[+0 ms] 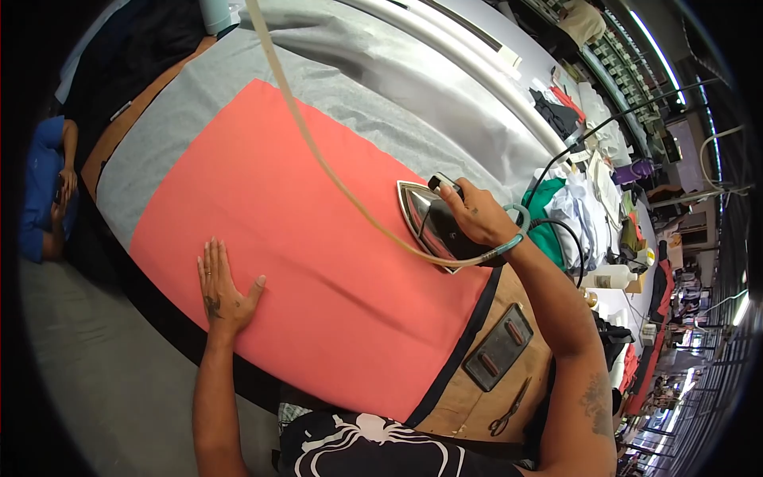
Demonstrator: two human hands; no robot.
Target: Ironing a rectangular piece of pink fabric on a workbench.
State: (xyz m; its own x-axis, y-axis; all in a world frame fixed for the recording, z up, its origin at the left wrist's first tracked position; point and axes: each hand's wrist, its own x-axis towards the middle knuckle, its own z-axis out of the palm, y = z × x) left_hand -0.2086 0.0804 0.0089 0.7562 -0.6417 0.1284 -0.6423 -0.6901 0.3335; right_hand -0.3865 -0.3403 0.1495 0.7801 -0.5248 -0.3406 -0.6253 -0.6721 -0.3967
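Observation:
A coral fabric panel (310, 238) lies spread before me over pale grey sheet material (143, 173). My right hand (477, 211) grips the handle of a steam iron (426, 217), whose soleplate is on the panel's right part. From the iron's rear a translucent hose (319, 158) arcs across the cloth and up out of view; a black cord (566, 223) runs off to the right. My left hand (225, 286) rests on the panel's left part, palm down, fingers together and thumb spread, holding nothing. A diagonal crease shows in the cloth between my hands.
On the brown board (453, 399) at right lie a dark iron rest (499, 347) and scissors (509, 411). Long white rolls (477, 65) border the far side. Piled garments (578, 217) and a white bottle (611, 277) crowd the right. A person in blue (47, 191) is at left.

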